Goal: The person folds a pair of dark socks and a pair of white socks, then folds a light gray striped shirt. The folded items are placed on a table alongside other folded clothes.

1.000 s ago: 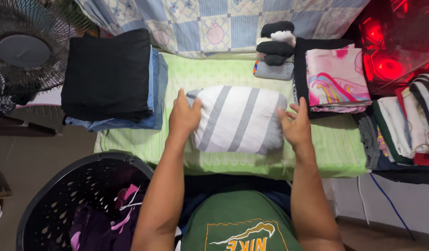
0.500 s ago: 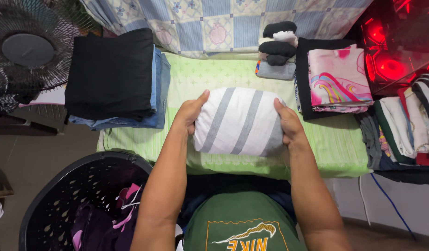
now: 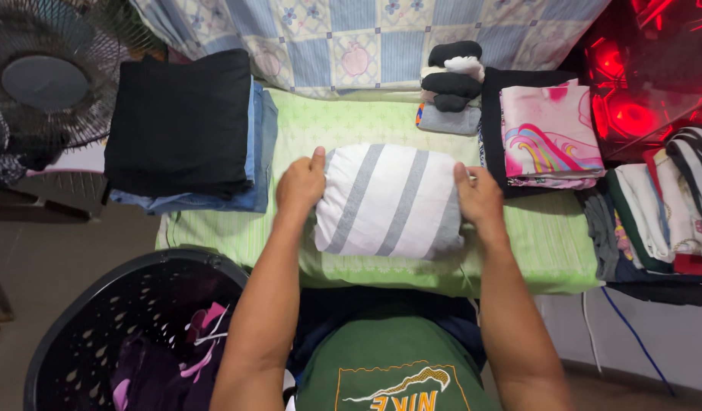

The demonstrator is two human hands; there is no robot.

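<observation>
The folded white cloth with grey stripes (image 3: 385, 202) lies at the middle of the green sheet (image 3: 549, 236) on the bed, its long axis running from 9 to 3 o'clock, its stripes slanting from 7 to 1. The left hand (image 3: 299, 186) clasps the 9 o'clock end, thumb laid over the top edge, and the right hand (image 3: 480, 198) clasps the 3 o'clock end, so each grip is closed on one short side and the bundle sits squarely between them, neither hand nearer than the other. At 10 o'clock, just beside the left hand, stands a black and blue stack of clothes (image 3: 183, 129); at 2 o'clock, near the right hand, a pink patterned folded piece (image 3: 549, 133); at 12, rolled socks (image 3: 450, 76); at 7, a black laundry basket (image 3: 84, 320)
</observation>
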